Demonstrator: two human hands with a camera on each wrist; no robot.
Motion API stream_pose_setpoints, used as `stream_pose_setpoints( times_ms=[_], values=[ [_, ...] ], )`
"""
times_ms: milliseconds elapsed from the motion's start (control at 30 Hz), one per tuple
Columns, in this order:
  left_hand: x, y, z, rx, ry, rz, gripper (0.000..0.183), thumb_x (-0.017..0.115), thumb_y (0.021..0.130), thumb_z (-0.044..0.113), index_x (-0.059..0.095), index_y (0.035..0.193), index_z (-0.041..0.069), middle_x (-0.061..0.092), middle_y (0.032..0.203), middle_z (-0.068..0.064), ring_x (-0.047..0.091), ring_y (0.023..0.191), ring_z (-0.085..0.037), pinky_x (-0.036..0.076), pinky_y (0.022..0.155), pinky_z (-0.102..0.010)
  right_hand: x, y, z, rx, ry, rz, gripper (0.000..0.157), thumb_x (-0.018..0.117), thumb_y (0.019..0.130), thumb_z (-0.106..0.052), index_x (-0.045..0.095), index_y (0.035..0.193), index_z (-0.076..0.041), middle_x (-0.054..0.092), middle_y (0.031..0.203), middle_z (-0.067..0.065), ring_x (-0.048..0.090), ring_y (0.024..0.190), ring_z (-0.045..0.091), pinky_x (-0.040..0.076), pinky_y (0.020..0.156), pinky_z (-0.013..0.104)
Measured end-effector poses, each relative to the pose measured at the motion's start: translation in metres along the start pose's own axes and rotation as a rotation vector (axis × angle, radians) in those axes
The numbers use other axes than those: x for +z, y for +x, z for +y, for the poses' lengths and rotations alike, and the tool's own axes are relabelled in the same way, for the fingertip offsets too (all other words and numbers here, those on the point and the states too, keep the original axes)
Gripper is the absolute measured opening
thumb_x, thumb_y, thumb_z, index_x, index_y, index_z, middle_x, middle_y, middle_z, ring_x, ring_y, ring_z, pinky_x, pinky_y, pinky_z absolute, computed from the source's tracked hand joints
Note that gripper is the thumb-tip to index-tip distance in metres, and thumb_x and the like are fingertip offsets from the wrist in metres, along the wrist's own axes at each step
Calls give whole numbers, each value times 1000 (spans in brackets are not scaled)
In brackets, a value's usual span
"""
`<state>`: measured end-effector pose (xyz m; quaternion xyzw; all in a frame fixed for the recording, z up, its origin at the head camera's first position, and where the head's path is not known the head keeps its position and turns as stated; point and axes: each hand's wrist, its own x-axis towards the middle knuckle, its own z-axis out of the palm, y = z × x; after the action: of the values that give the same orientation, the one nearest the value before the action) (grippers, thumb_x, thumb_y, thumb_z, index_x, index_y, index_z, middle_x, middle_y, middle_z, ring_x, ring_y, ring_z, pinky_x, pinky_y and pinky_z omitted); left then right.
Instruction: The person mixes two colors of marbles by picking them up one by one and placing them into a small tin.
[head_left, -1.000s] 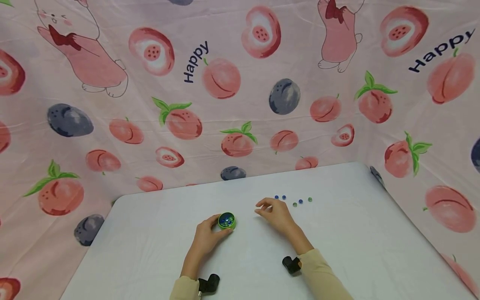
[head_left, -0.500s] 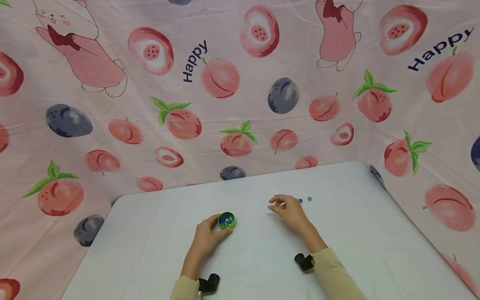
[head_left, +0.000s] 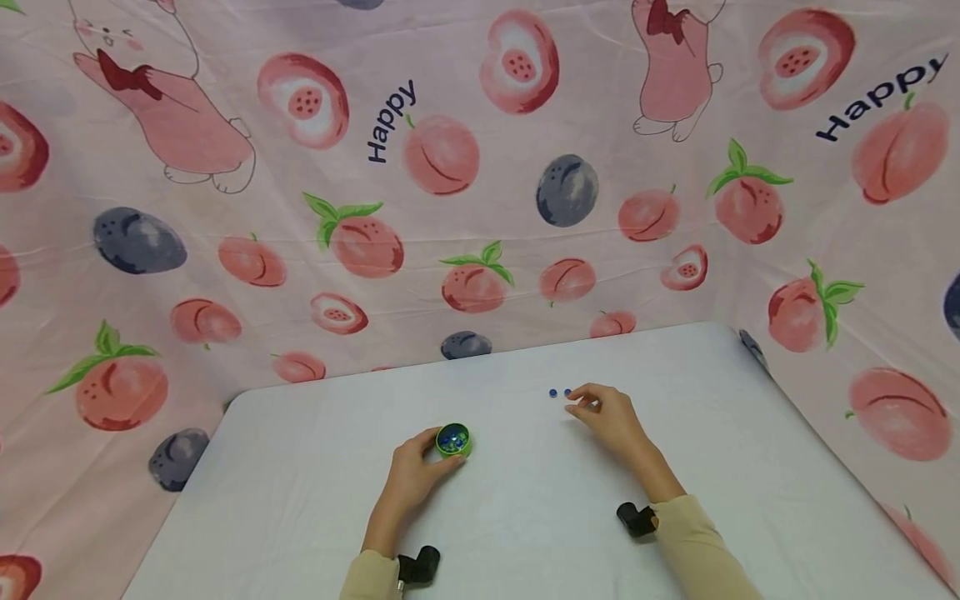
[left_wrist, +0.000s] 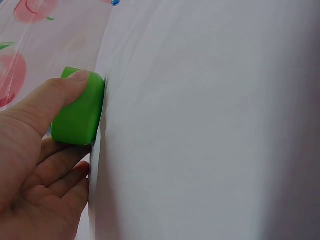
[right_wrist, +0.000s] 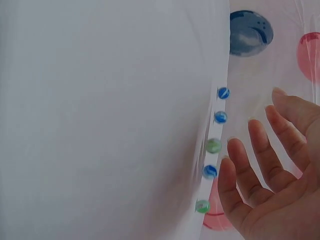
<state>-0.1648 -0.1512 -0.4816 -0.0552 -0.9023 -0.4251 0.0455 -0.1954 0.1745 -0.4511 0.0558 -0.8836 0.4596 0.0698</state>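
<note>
My left hand (head_left: pixel 414 471) holds a small round green cup (left_wrist: pixel 80 115) standing on the table, thumb on one side and fingers on the other. Blue and green marbles (head_left: pixel 452 440) lie inside it. Farther right, my right hand (head_left: pixel 613 423) hovers over a row of loose marbles with its fingers loosely bent and nothing between them. Two blue marbles show past its fingertips in the head view, the left one (head_left: pixel 552 393) apart from the hand; the others are hidden behind it. The right wrist view shows the whole row, including a green marble (right_wrist: pixel 214 146) in the middle.
A white cloth covers the table (head_left: pixel 517 517). Behind and beside it hangs a pink curtain (head_left: pixel 420 233) printed with peaches. A black wrist camera (head_left: pixel 420 567) sits at the left sleeve, another camera (head_left: pixel 636 519) at the right one.
My right hand has moved right and slightly away from me along the marble row, uncovering the two blue marbles at its left end. My left hand and the cup stay put.
</note>
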Motion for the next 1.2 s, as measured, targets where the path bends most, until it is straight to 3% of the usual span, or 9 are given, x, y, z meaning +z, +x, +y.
stream_pose_setpoints(
  times_ms=[433,667,1200],
  values=[
    [-2,0,2,-10,-4,-1,57,84,83,21,63,130,-1,65,131,-20,54,131,-39,40,111,-53,-27,-4,15,16,-61,21,19,73,91,-14,73,107,-3,68,90,8,59,78,21,47,68,31],
    [-1,-1,1,-26,2,-8,58,84,83,23,62,132,0,64,133,-20,52,132,-39,40,112,-54,-24,-2,23,19,-76,-1,18,74,91,-13,72,104,-2,66,86,8,58,75,19,46,66,30],
    [-1,0,2,-18,2,-4,59,84,82,22,62,131,-1,64,132,-20,53,131,-40,40,111,-54,-19,7,25,54,-238,-52,18,74,89,-16,73,103,-5,61,78,2,52,69,17,41,59,29]
  ],
)
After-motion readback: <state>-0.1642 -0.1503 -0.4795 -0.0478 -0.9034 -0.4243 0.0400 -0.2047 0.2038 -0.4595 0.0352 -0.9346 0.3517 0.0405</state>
